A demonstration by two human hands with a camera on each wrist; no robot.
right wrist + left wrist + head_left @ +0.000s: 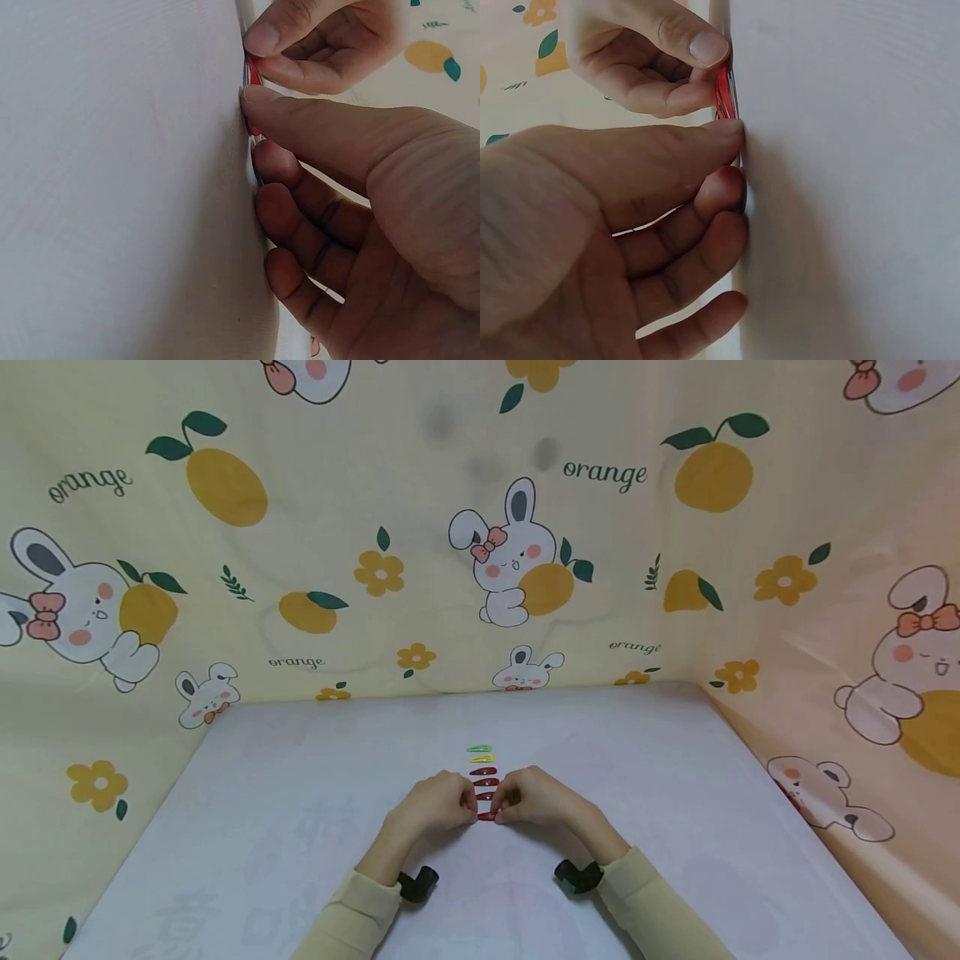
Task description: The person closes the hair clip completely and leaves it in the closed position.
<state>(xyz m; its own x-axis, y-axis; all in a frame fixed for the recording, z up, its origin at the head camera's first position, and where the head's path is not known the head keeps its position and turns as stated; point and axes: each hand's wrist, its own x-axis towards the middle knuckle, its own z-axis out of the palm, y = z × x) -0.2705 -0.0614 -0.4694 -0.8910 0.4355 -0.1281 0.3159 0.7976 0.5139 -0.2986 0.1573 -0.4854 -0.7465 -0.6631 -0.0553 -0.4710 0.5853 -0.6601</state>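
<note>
A column of small snap hair clips lies on the white table between my hands in the head view. The farthest is a green hair clip [479, 748], with a yellow hair clip [482, 759] just before it, then several red ones. At the near end is a red hair clip [486, 817], also seen as a red hair clip [723, 94] in the left wrist view. My left hand [441, 802] pinches its left end between thumb and forefinger. At the other end, my right hand [534, 795] pinches it likewise, its thumb covering part of the clip.
The white tabletop [300, 777] spreads out around the hands. A cream curtain [420, 485] printed with rabbits and oranges hangs behind the table and along its sides. Black wrist cameras sit on both wrists, near the sleeve cuffs.
</note>
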